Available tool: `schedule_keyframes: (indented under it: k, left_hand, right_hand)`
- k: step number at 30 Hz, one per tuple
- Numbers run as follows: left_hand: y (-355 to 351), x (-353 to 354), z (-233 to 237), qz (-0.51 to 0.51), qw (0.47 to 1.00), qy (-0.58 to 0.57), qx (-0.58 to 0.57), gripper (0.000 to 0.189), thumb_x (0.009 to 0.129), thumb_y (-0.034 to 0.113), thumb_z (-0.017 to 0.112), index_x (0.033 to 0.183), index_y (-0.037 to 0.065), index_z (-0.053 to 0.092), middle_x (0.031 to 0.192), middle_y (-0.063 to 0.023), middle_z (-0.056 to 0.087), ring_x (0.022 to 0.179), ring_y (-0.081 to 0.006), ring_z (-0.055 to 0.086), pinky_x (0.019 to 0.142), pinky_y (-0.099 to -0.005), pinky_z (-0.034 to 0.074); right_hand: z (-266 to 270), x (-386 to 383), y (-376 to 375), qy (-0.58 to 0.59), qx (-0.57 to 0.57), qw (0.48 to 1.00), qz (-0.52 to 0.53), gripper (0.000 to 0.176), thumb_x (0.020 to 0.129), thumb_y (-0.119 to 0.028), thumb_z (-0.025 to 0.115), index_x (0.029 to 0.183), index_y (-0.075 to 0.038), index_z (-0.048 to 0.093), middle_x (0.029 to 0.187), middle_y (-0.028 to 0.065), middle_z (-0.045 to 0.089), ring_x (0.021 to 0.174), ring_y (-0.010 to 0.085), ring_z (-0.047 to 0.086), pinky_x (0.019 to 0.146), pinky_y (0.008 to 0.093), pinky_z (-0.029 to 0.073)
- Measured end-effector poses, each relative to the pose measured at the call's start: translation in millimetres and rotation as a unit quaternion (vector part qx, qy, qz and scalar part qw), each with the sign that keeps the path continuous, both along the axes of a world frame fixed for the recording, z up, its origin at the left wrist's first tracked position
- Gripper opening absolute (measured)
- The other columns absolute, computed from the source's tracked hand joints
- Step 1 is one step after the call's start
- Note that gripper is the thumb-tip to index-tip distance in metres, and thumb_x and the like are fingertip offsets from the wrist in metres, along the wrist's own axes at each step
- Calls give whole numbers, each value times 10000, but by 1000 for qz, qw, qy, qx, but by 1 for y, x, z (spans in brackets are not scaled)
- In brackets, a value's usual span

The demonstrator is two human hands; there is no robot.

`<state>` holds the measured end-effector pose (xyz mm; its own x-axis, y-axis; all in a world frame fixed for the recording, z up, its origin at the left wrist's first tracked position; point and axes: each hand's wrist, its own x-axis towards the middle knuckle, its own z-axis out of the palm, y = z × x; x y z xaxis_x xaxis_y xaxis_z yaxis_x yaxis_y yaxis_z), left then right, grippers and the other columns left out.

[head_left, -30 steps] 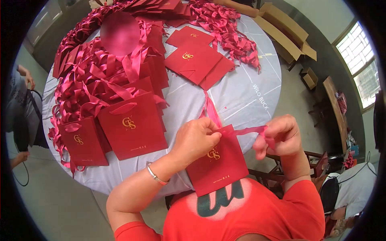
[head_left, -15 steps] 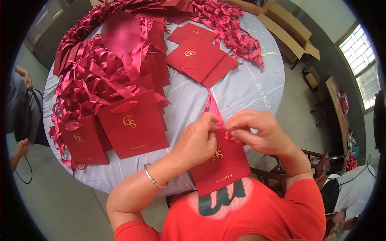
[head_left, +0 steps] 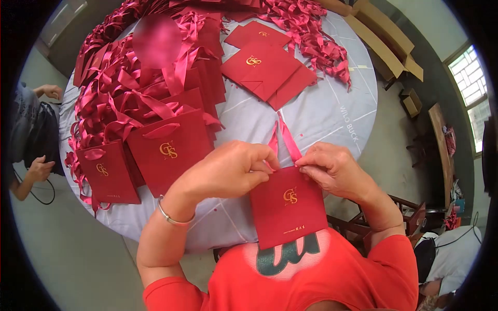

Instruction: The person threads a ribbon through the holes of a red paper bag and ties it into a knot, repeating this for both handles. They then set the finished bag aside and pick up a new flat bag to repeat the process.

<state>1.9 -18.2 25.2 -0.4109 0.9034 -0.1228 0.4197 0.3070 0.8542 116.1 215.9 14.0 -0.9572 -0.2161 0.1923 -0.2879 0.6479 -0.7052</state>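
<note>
A red paper bag (head_left: 289, 220) with gold lettering lies flat at the table's near edge, against my shirt. From its top edge a pink ribbon (head_left: 288, 139) runs away from me in two strands that meet at a point. My left hand (head_left: 241, 168) pinches the left strand where it meets the bag's top left part. Near the top right corner, my right hand (head_left: 336, 168) has thumb and forefinger closed on the base of the right strand. The ribbon's ends at the fingertips are mostly hidden.
Standing red bags (head_left: 168, 158) with pink ribbon handles crowd the table's left side. Flat red bags (head_left: 259, 70) lie stacked beyond my hands, beside a heap of loose ribbons (head_left: 324, 54). Other people sit at left (head_left: 36, 135) and lower right (head_left: 456, 254). Cardboard boxes (head_left: 384, 41) stand behind.
My hands have moved apart along the bag's top edge, the left one going left. The ribbon strands, bunched together before, now spread into a narrow loop. The view has shifted slightly.
</note>
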Motion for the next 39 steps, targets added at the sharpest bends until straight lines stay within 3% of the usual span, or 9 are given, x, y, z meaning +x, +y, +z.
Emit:
schedule_keyframes:
  k: [2, 4, 6, 9, 13, 22, 25, 33, 39]
  left_hand:
    - [-6, -6, -5, -18, 990, -138, 25, 253, 860, -35, 614, 1112, -23, 625, 969, -111, 737, 801, -167, 707, 715, -272, 543]
    - [-4, -7, -13, -28, 986, -152, 62, 286, 889, -53, 562, 1173, -41, 593, 954, -92, 719, 719, -135, 684, 649, -248, 529]
    - [3, -6, -13, 26, 959, -278, -38, 258, 935, -27, 500, 1178, -35, 587, 905, -74, 694, 649, -110, 667, 564, -225, 500]
    - [10, -1, -19, 76, 944, -309, -85, 248, 965, 3, 459, 1177, -31, 583, 827, -49, 662, 606, -96, 656, 501, -211, 466]
    - [10, -4, -16, 97, 931, -339, -96, 228, 972, 20, 453, 1148, -23, 592, 813, -44, 656, 617, -113, 672, 488, -220, 468]
    - [6, -8, -21, 39, 933, -344, -100, 157, 971, 53, 498, 1084, -6, 589, 780, -13, 608, 604, -105, 656, 483, -211, 428]
    - [6, -9, -23, 14, 938, -332, -93, 128, 974, 78, 517, 1058, 8, 583, 765, 6, 576, 585, -90, 622, 484, -210, 406]
    - [4, -11, -34, 0, 897, -439, -45, 82, 975, 111, 538, 1009, 51, 582, 725, 29, 561, 545, -71, 552, 495, -205, 377]
    - [4, -9, -31, 8, 900, -433, -38, 80, 975, 123, 541, 997, 59, 583, 717, 40, 559, 541, -61, 547, 487, -199, 346]
  right_hand:
    - [-2, 0, 5, 19, 30, 999, -1, 120, 795, -12, 716, 914, -19, 706, 819, 115, 654, 719, 252, 650, 625, 332, 521]
    - [-1, 1, 8, 12, 15, 1000, -17, 121, 798, -12, 713, 919, -19, 706, 820, 114, 655, 721, 251, 650, 624, 328, 519]
    - [-1, 4, 10, 4, 3, 999, -37, 122, 802, -13, 711, 924, -19, 707, 821, 113, 656, 722, 250, 650, 623, 324, 517]
    - [-3, 5, 9, -9, -30, 998, -61, 142, 813, 0, 695, 954, -19, 704, 834, 113, 656, 720, 247, 650, 617, 320, 512]
    - [1, 7, -4, 78, -16, 995, -54, 198, 805, 58, 674, 991, -8, 692, 857, 124, 654, 704, 250, 648, 613, 330, 511]
    - [-4, 7, -24, 137, -3, 990, 19, 212, 734, 70, 696, 931, -4, 664, 803, 127, 630, 688, 273, 645, 576, 338, 516]
    - [-4, 7, -28, 133, 7, 991, 6, 218, 715, 42, 719, 919, -16, 671, 796, 108, 628, 671, 257, 644, 560, 333, 515]
    - [-6, 9, -29, 156, 34, 987, 1, 204, 700, 8, 755, 883, -40, 680, 779, 77, 627, 653, 234, 642, 540, 323, 507]
    - [1, 10, -33, 163, 47, 985, -13, 205, 697, 4, 761, 876, -43, 672, 796, 71, 630, 653, 232, 643, 543, 321, 510]
